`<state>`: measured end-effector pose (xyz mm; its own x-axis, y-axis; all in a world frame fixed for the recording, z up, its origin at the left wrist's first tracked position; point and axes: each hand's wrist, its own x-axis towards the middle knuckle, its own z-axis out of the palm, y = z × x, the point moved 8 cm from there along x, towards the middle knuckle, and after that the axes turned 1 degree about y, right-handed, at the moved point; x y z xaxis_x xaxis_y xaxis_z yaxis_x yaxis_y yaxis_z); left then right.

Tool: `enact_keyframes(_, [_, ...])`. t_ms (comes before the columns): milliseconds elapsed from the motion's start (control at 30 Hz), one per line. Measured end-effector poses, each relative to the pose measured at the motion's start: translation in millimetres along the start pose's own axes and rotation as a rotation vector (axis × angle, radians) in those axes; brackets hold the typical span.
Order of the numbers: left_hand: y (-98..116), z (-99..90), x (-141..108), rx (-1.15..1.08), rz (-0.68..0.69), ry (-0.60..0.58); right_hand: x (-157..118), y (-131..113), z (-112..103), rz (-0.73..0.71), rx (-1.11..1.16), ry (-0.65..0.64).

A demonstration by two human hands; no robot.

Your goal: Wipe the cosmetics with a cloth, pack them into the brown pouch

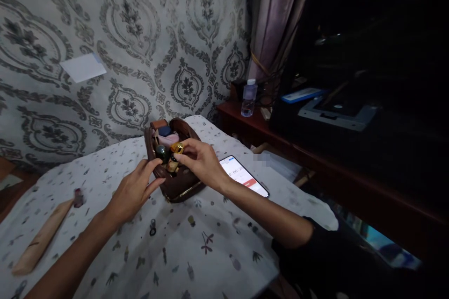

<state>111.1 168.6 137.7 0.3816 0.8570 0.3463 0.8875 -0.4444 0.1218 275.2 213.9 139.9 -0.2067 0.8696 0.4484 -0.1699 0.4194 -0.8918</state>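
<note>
**Right hand (206,163) pinches a gold-capped bottle (172,164) at the open brown bag (182,187)**

We see the bag standing on a white patterned cloth (189,252), near the wall (157,32). Inside it are a dark green rounded item (161,152), a pink item (168,140) and a dark blue one (163,131). Our right fingers press together on the gold-capped bottle over the opening. Our left hand (131,191) reaches to the bag's near left rim, thumb and forefinger apart, the forefinger beside the green item. Right of the bag we have a lit phone (240,173) lying face up; well to the left, a long tan object (44,238). Farther off, a clear bottle (249,98) stands on a reddish wooden surface (228,114).
</note>
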Motion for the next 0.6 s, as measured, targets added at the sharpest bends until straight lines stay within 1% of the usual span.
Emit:
enact_keyframes(200, [1, 1.3, -1, 0.03, -0.011, 0.007, 7, 8, 18, 0.008, -0.131, -0.076])
enact_keyframes(400, [0, 3.3, -2, 0.019, -0.025, 0.006, 5, 2, 26, -0.023, -0.479, -0.174])
enact_keyframes(600, [-1, 5.5, -3, 0.053, -0.007, 0.038, 6, 0, 38, -0.096, -0.632, -0.303])
